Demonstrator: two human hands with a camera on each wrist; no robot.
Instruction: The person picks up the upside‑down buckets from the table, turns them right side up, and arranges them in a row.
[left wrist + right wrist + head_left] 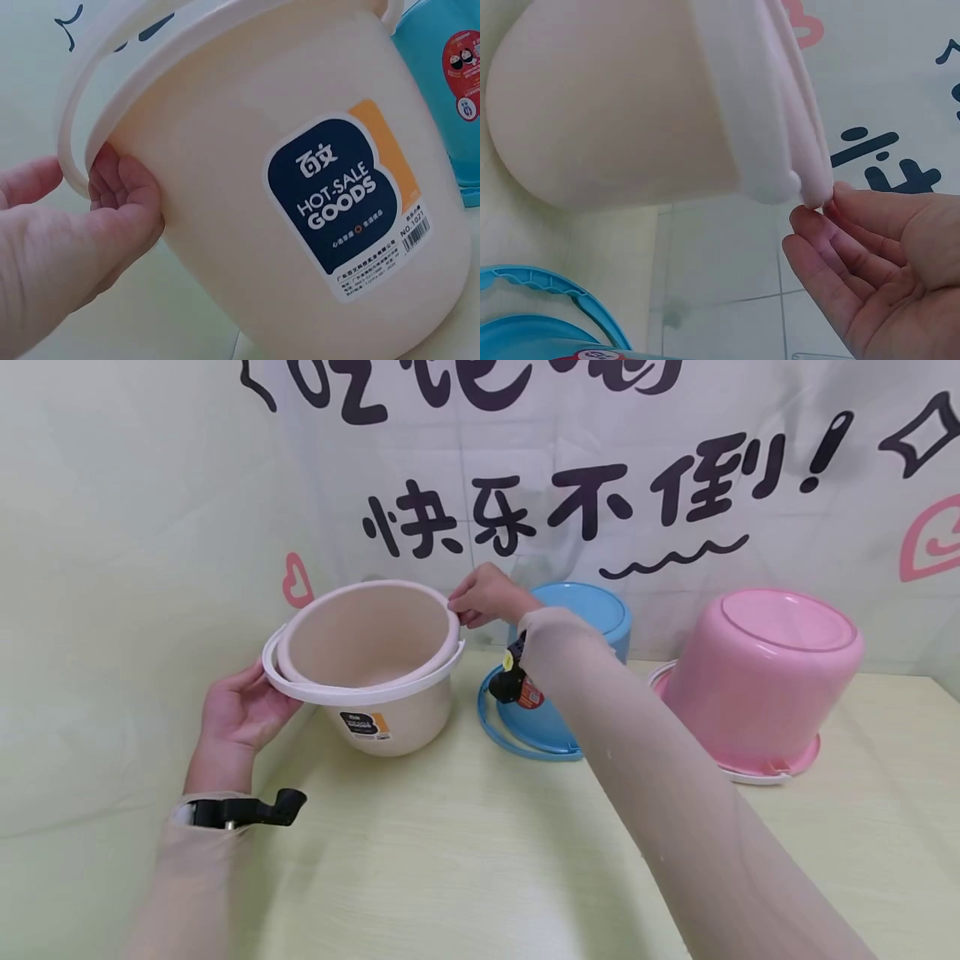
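Note:
A beige bucket (423, 714), mouth up and tipped a little, stands at the left of the table in the head view. Its pale handle (367, 696) lies around the front of the rim. My left hand (243, 710) grips the left side of the rim; in the left wrist view, its fingers curl beneath the edge and the thumb is at the handle. Across the bucket, my right hand (491, 596) pinches the rim between thumb and fingertips, as the right wrist view shows. A dark blue and orange label (330, 202) faces the front.
Behind my right forearm, a blue bucket (577, 600) stands upside down with its handle on the table (450, 860). Farther right is an upturned pink bucket (765, 693). A white printed backdrop (525, 443) hangs behind, with a pale cloth (135, 568) along the left.

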